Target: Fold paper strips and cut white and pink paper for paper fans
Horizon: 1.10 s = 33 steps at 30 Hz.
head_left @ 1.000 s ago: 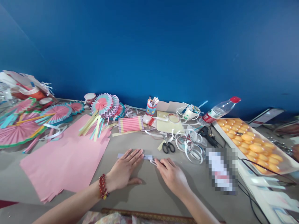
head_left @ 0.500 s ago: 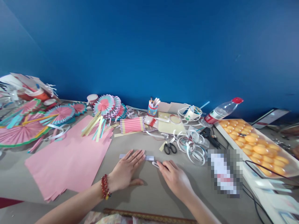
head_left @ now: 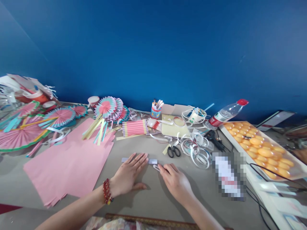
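Observation:
My left hand [head_left: 130, 175] lies flat with its fingers stretched out over a narrow pale lavender paper strip [head_left: 153, 161]. Both ends of the strip show beside the fingers, and its middle is hidden. Just to the right, my right hand [head_left: 176, 182] is closed on a small white tool with a rounded, loop-like end [head_left: 156, 168]. That end sits at the lower edge of the strip's right part; whether the two touch I cannot tell. Most of the tool is hidden in the fingers, so its kind is unclear.
Pink paper sheets [head_left: 72, 166] lie left, near folded paper fans [head_left: 59, 117]. Behind my hands are a pleated pink paper piece [head_left: 135, 127], black scissors [head_left: 173, 151] and curled white strips [head_left: 200, 153]. A bottle [head_left: 225, 114], glue gun [head_left: 214, 140] and tray of orange balls [head_left: 263, 150] stand right.
My right hand and the white tool have shifted slightly left, closer to my left hand. My left hand stays flat on the strip. The whole view has moved a little.

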Each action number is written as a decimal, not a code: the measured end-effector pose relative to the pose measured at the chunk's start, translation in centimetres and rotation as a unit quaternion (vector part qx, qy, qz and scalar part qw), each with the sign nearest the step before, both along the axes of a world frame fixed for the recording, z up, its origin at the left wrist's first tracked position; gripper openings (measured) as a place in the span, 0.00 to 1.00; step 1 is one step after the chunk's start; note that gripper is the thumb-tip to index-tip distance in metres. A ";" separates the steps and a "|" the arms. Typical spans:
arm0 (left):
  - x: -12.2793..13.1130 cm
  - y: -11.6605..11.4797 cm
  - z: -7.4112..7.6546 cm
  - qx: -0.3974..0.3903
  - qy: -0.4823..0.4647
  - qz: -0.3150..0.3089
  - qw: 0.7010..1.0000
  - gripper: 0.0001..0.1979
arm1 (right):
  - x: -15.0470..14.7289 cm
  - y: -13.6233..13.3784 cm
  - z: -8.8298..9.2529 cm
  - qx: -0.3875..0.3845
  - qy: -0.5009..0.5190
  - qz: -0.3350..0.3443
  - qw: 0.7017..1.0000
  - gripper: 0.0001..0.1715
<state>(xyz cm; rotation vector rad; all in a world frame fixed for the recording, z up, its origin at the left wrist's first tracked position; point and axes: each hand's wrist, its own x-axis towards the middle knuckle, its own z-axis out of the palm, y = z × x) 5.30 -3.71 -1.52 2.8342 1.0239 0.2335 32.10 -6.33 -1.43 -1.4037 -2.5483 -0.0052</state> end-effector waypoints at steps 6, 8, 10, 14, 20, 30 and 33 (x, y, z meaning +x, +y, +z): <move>0.0 0.0 0.0 -0.002 0.001 0.000 1.000 0.47 | -0.1 -0.2 0.0 -0.003 0.002 0.004 1.000 0.19; 0.0 0.0 -0.1 0.000 0.003 -0.001 1.000 0.48 | -0.2 -0.2 0.1 -0.003 0.003 0.002 1.000 0.19; 0.1 0.0 -0.2 0.003 0.004 0.000 1.000 0.48 | -0.5 -0.2 0.2 -0.001 0.005 0.003 1.000 0.18; 0.0 0.0 -0.2 0.009 -0.001 -0.001 1.000 0.48 | -0.9 -0.2 0.2 0.000 0.019 0.005 1.000 0.17; 0.0 0.1 0.0 -0.009 -0.006 -0.001 1.000 0.49 | -1.0 -0.3 0.5 -0.011 0.038 -0.011 0.999 0.16; -2.6 0.1 0.7 -0.015 0.021 -0.008 1.000 0.46 | -0.8 -0.3 0.1 0.011 0.019 -0.013 1.000 0.13; -2.9 0.0 0.4 -0.019 0.027 -0.010 0.999 0.47 | -1.3 -0.3 0.0 0.022 0.028 -0.013 0.999 0.12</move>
